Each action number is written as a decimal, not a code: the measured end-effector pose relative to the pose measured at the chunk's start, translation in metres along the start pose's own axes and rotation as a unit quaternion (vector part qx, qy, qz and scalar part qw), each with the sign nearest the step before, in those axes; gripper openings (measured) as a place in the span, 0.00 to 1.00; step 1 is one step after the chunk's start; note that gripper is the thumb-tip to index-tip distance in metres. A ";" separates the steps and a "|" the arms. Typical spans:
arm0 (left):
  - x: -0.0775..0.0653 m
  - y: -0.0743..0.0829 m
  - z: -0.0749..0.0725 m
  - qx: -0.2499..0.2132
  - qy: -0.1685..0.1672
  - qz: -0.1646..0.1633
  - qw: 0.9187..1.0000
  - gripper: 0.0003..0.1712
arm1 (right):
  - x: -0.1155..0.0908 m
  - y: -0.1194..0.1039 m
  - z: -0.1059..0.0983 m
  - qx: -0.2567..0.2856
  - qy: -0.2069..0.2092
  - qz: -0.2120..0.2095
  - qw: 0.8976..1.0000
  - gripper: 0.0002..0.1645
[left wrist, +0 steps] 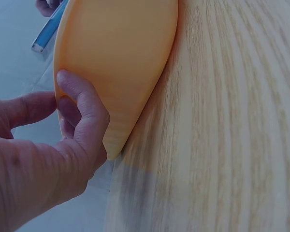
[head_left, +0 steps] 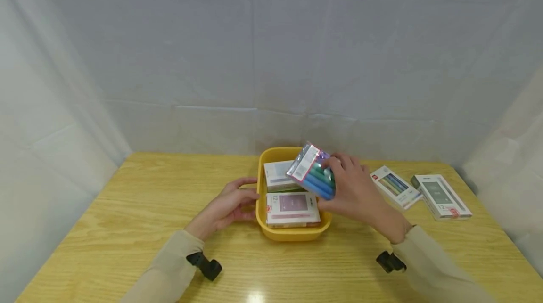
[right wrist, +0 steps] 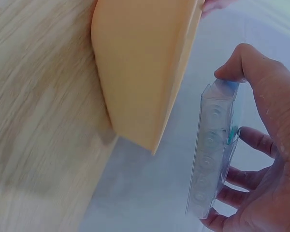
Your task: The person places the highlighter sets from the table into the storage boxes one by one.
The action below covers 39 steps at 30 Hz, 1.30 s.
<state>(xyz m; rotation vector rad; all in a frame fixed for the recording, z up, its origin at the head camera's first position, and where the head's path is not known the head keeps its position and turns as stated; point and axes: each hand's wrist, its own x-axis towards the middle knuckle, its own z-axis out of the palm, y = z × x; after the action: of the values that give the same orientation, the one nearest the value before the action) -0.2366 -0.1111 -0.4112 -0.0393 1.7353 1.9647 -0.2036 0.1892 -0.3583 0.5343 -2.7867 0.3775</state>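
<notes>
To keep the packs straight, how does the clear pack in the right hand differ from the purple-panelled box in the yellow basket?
The clear pack is see-through, with blue and green showing; the purple-panelled box is mostly white and opaque. The clear pack is tilted in the right hand; the purple-panelled box lies in the yellow basket. Both carry printing.

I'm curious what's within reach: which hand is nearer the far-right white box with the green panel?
The right. The right hand holds the pen pack above the yellow bin, left of the white box; the left hand is farther off, touching the bin's left side.
</notes>
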 end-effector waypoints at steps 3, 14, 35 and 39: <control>0.000 0.000 0.000 0.001 -0.001 0.001 1.000 0.33 | 0.002 -0.005 0.004 0.005 0.004 -0.012 1.000 0.42; 0.000 0.001 0.000 0.012 -0.003 0.000 1.000 0.33 | 0.011 -0.019 0.017 0.020 0.003 -0.026 0.999 0.43; -0.002 0.000 0.000 0.005 0.002 -0.001 1.000 0.34 | 0.022 -0.023 0.021 0.046 -0.105 -0.066 0.991 0.39; -0.002 0.000 0.000 0.006 0.001 -0.001 1.000 0.34 | 0.022 -0.022 0.022 0.047 -0.123 -0.064 0.989 0.39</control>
<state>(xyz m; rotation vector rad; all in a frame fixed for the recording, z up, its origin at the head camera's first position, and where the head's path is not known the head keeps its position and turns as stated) -0.2345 -0.1123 -0.4105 -0.0384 1.7485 1.9534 -0.2191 0.1556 -0.3672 0.8281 -2.9577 0.4447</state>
